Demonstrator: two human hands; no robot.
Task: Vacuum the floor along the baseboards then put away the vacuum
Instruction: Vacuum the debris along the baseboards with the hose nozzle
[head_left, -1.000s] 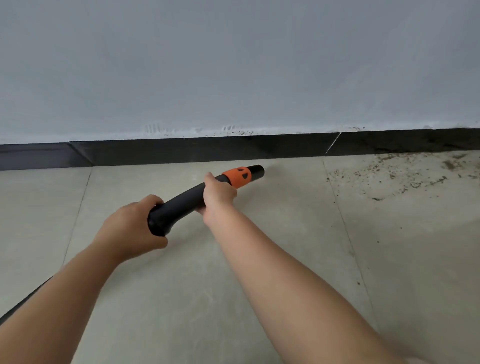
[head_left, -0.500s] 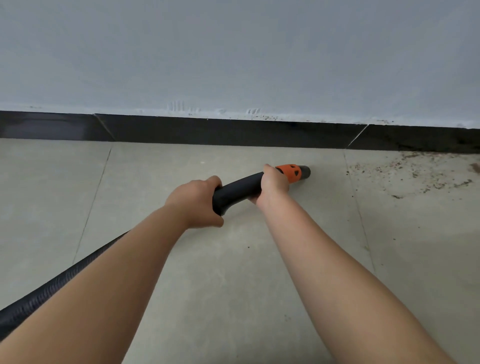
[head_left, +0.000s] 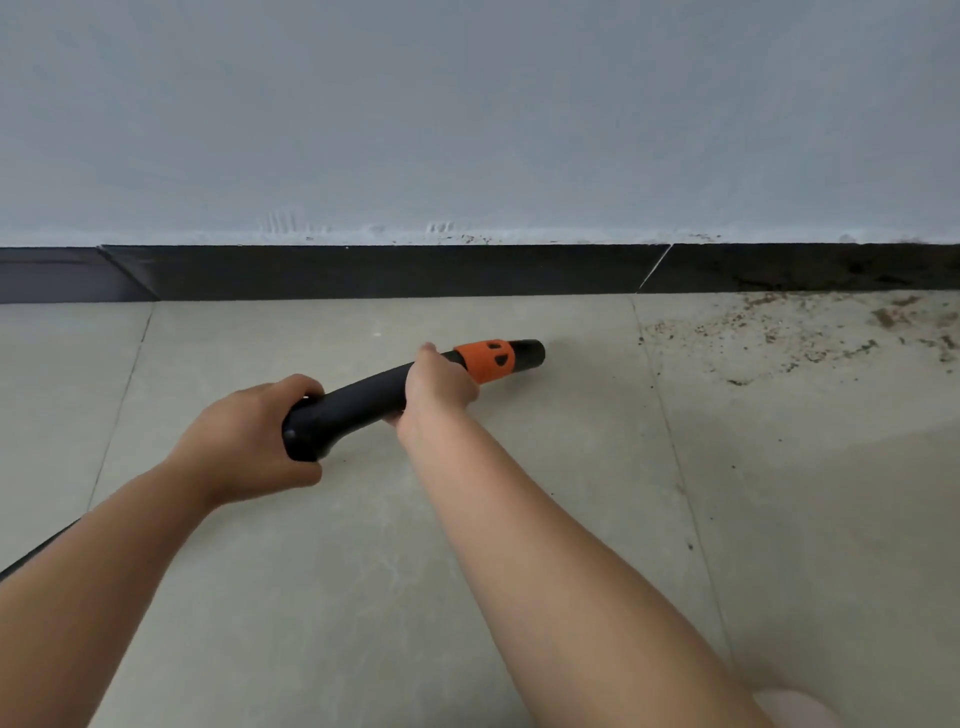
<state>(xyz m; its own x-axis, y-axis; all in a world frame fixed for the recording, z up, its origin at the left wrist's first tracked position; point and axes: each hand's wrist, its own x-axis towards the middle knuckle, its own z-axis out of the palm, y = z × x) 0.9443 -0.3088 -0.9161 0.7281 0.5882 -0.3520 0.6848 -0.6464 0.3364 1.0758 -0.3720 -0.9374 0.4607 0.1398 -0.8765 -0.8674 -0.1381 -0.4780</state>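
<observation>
Both hands grip the black wand (head_left: 358, 402) above the floor (head_left: 363, 597): the left hand (head_left: 249, 436) wraps its rear bend, the right hand (head_left: 436, 387) curls behind the orange collar (head_left: 485, 361). The nozzle points right (toward the dirt (head_left: 789, 332)) near the baseboard (head_left: 395, 270).

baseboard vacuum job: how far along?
Done: the floor tile under the hands looks clean. In hand: left hand and right hand grip the vacuum handle, nozzle pointing right. Left: the dirt patch by the baseboard, then stowing.
</observation>
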